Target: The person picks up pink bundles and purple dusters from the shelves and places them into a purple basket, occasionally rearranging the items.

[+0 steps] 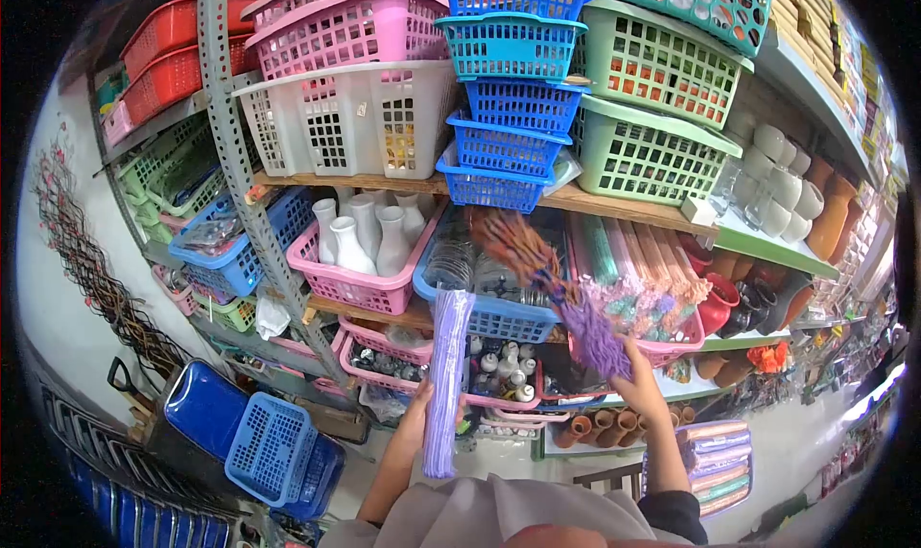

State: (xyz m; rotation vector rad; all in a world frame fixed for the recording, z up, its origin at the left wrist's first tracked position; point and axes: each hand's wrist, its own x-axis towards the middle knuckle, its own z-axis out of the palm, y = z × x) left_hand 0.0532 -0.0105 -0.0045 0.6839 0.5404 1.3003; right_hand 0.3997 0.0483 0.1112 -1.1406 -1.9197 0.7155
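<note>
My left hand (419,416) is closed around a long purple bundle in clear plastic wrap (447,385), held upright in front of the shelf. My right hand (641,387) grips the lower end of a bunch of thin, stringy strands (600,332), purple near my fingers and brown towards the far end. The bunch is smeared by motion and slants up and left across a blue basket (513,323) of round clear pieces. Just behind my right hand, a pink basket (689,342) holds several wrapped bundles (638,260) in pink, peach and green.
Above, a wooden shelf (384,181) carries stacked plastic baskets. White vases (352,248) stand in a pink basket at left, beside a perforated metal post (240,155). Lower right, a basket of wrapped bundles (712,466) sits near clay pots (576,430). Blue bins (269,447) are lower left.
</note>
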